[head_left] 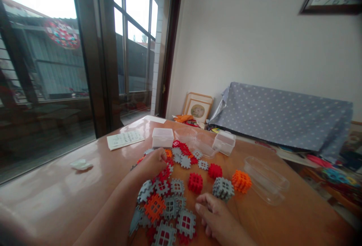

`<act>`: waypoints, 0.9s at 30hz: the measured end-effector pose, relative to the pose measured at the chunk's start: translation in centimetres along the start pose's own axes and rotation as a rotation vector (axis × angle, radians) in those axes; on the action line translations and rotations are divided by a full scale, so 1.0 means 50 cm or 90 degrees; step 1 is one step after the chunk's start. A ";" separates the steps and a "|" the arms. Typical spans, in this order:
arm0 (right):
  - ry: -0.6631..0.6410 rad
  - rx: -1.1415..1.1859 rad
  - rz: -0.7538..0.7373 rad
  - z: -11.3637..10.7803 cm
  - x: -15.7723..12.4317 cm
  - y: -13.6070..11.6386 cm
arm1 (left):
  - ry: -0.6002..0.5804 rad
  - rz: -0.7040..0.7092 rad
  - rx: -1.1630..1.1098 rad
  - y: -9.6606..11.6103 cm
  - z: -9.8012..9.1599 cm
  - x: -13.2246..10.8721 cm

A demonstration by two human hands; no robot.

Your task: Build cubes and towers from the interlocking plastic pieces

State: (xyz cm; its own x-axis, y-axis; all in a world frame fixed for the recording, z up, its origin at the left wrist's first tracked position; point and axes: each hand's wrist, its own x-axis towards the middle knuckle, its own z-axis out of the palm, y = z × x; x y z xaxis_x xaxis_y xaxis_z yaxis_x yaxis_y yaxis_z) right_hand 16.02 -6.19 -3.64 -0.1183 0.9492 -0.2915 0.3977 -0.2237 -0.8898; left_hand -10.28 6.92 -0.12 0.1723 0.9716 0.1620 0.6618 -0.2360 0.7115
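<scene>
My left hand reaches across the pile of plastic waffle blocks, its fingers curled and turned down among red and orange pieces. Whatever those fingers hold is hidden. Resting low over the table, my right hand has loosely bent fingers, with thumb and forefinger apart and nothing visible between them. Just beyond it stand a red block stack, a grey block stack, another red stack and an orange stack. Loose grey waffle blocks and an orange waffle block lie between my arms.
Two lidded clear boxes, a left box and a right box, stand at the back. A clear plastic tray lies at the right. A printed sheet and a crumpled white wrapper are on the left of the wooden table.
</scene>
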 end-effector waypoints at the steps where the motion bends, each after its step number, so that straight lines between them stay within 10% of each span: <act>1: 0.002 0.003 -0.001 0.001 0.002 0.001 | -0.004 -0.010 -0.057 0.008 -0.002 -0.001; 12: 0.009 0.184 -0.105 0.006 0.000 -0.015 | -0.163 -0.016 -0.557 0.128 0.067 -0.045; 23: 0.122 0.319 -0.079 -0.008 -0.008 -0.031 | -0.267 0.104 -0.352 0.149 0.107 -0.063; 27: 0.130 0.352 -0.068 -0.016 -0.009 -0.033 | -0.187 0.242 -0.172 0.169 0.092 -0.081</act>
State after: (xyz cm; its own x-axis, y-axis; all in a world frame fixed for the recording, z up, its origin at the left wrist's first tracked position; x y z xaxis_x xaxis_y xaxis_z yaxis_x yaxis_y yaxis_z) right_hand 16.12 -6.07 -1.75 0.0683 0.9838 -0.1656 -0.1458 -0.1543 -0.9772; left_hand -2.03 0.94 2.10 0.5846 0.7642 0.2724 0.3091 -0.5202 0.7962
